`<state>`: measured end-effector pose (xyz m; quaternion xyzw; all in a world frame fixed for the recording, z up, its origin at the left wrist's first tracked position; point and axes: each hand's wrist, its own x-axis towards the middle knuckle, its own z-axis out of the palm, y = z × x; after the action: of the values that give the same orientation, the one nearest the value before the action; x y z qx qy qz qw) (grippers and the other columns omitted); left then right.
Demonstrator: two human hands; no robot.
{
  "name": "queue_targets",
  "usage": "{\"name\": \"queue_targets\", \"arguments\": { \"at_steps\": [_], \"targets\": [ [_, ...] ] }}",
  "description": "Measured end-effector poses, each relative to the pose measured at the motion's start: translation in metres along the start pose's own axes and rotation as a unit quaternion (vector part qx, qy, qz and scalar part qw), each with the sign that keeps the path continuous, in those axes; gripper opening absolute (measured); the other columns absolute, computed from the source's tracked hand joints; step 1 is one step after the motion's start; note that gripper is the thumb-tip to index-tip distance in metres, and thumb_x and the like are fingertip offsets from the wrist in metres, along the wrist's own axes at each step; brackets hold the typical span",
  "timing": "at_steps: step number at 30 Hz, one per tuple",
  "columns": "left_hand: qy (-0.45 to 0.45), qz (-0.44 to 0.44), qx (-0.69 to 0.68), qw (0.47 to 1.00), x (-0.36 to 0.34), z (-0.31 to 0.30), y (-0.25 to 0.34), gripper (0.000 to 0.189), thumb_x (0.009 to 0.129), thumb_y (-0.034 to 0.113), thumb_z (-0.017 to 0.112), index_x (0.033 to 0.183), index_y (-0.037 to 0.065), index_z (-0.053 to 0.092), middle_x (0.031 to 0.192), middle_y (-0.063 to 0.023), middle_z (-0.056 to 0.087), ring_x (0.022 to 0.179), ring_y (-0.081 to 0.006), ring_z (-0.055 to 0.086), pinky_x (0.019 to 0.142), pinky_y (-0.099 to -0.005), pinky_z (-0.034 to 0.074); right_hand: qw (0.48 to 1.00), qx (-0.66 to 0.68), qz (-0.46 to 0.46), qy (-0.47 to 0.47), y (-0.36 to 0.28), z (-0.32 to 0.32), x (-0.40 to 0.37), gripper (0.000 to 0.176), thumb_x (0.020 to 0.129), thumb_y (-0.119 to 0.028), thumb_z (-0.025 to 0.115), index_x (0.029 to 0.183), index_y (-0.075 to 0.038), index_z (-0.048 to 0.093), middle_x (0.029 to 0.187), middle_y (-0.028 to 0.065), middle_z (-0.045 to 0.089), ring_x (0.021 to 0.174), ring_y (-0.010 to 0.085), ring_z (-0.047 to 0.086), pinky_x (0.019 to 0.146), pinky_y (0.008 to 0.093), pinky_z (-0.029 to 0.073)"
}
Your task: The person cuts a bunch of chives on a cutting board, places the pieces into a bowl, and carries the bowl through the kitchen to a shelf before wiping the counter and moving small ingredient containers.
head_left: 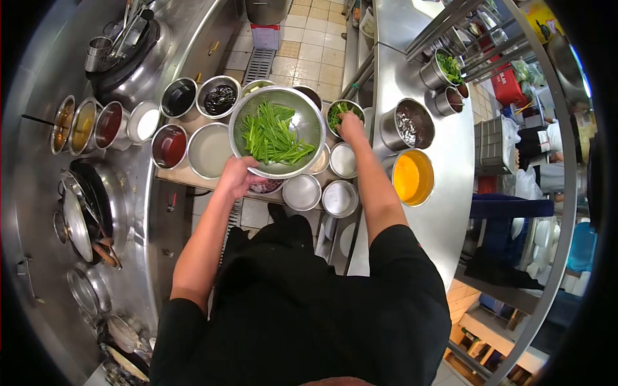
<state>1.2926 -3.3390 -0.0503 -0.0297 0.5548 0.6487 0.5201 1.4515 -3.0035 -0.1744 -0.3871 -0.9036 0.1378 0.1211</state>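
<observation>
My left hand point(237, 177) grips the near rim of a large steel bowl point(309, 109) that holds cut green leafy stalks point(273, 135). The bowl sits over several smaller containers and hides parts of them. At its right, my right hand point(351, 127) reaches into a small round container of chopped greens point(336, 116); its fingertips are down among the greens, and what they hold is too small to make out. Just below are tubs with white contents point(343, 159), and a bowl of pinkish pieces point(267, 186) shows partly under the large bowl.
Sauce containers point(111, 125) line the left stove, with a wok point(90, 206) and ladles nearby. On the right steel counter point(444, 193) stand a pot of orange liquid point(412, 178) and a pot of dark liquid point(412, 125). A metal shelf frame point(561, 225) rises at the right.
</observation>
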Motion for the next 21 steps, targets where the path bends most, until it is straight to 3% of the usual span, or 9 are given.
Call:
{"name": "queue_targets", "arguments": {
  "at_steps": [3,8,9,11,13,15,17,19,21],
  "targets": [
    [-0.018,0.008,0.028,0.999,-0.018,-0.009,0.004,0.039,0.082,-0.004,0.049,0.119,-0.014,0.047,0.104,-0.0227,0.063,0.081,-0.0299,0.069,0.06,-0.0356,0.063,0.998,0.014,0.032,-0.048,-0.021,-0.032,-0.002,0.033,0.076,-0.011,0.062,0.108,-0.01,0.071,0.106,0.0191,0.067,0.099,0.035,0.064,0.089,0.0443,0.051],
    [-0.022,-0.004,0.04,0.999,-0.05,-0.025,0.008,0.036,0.082,-0.004,0.051,0.116,-0.014,0.047,0.101,-0.0214,0.063,0.079,-0.0306,0.069,0.064,-0.0389,0.063,0.978,0.138,0.04,0.15,-0.03,-0.047,-0.002,0.035,0.072,0.001,0.055,0.101,-0.006,0.073,0.1,0.0194,0.068,0.097,0.0375,0.064,0.089,0.044,0.05],
    [-0.035,-0.013,0.033,0.999,-0.044,-0.038,0.001,0.035,0.083,-0.003,0.052,0.116,-0.013,0.048,0.1,-0.0214,0.063,0.078,-0.0302,0.068,0.064,-0.0397,0.063,0.959,0.159,-0.041,0.23,-0.03,-0.052,-0.007,0.035,0.068,0.006,0.054,0.097,-0.003,0.072,0.099,0.0206,0.068,0.096,0.0381,0.064,0.089,0.0429,0.05],
    [-0.035,-0.007,0.035,0.999,-0.058,-0.032,0.003,0.032,0.084,-0.002,0.052,0.114,-0.013,0.049,0.098,-0.0203,0.063,0.077,-0.029,0.068,0.062,-0.0388,0.063,0.941,0.178,0.025,0.287,-0.026,-0.045,-0.003,0.033,0.067,0.007,0.056,0.095,-0.001,0.071,0.097,0.0218,0.067,0.096,0.0378,0.063,0.09,0.0435,0.049],
    [-0.057,-0.018,0.052,0.997,-0.054,-0.044,-0.005,0.03,0.084,-0.001,0.052,0.112,-0.012,0.051,0.097,-0.0194,0.064,0.077,-0.0284,0.068,0.063,-0.038,0.063,0.96,0.194,0.097,0.176,-0.027,-0.054,-0.014,0.037,0.068,-0.001,0.066,0.105,-0.003,0.07,0.102,0.0218,0.067,0.101,0.0368,0.063,0.095,0.0408,0.047],
    [-0.095,-0.011,0.093,0.991,-0.049,-0.056,-0.01,0.026,0.084,-0.001,0.054,0.108,-0.013,0.053,0.095,-0.0179,0.064,0.078,-0.028,0.068,0.063,-0.0376,0.063,0.929,0.221,0.04,0.293,-0.027,-0.066,-0.019,0.051,0.068,-0.02,0.077,0.115,-0.004,0.067,0.109,0.0194,0.067,0.102,0.0308,0.064,0.092,0.0382,0.05],
    [-0.068,-0.013,0.101,0.993,-0.061,-0.049,-0.013,0.025,0.083,0.0,0.056,0.105,-0.013,0.054,0.094,-0.0172,0.063,0.077,-0.0278,0.068,0.063,-0.037,0.063,0.855,0.4,0.108,0.312,-0.066,-0.115,-0.064,0.046,0.067,-0.022,0.078,0.107,-0.003,0.069,0.103,0.0182,0.069,0.094,0.03,0.066,0.085,0.0363,0.052],
    [-0.085,-0.02,0.145,0.986,-0.062,-0.061,-0.02,0.024,0.082,0.0,0.056,0.102,-0.013,0.055,0.093,-0.0163,0.063,0.076,-0.0275,0.068,0.062,-0.0373,0.064,0.811,0.498,0.218,0.217,-0.115,-0.156,-0.143,0.048,0.073,-0.035,0.078,0.107,-0.002,0.069,0.101,0.0151,0.071,0.092,0.023,0.067,0.084,0.0352,0.051],
    [-0.129,-0.045,0.168,0.976,-0.066,-0.079,-0.029,0.032,0.081,-0.002,0.056,0.113,-0.008,0.053,0.097,-0.0142,0.063,0.082,-0.0277,0.068,0.065,-0.0381,0.063,0.886,0.365,0.179,0.222,-0.132,-0.131,-0.219,0.064,0.072,-0.048,0.076,0.115,-0.002,0.066,0.11,0.0178,0.068,0.099,0.0314,0.065,0.09,0.0376,0.05]
  ]
}}
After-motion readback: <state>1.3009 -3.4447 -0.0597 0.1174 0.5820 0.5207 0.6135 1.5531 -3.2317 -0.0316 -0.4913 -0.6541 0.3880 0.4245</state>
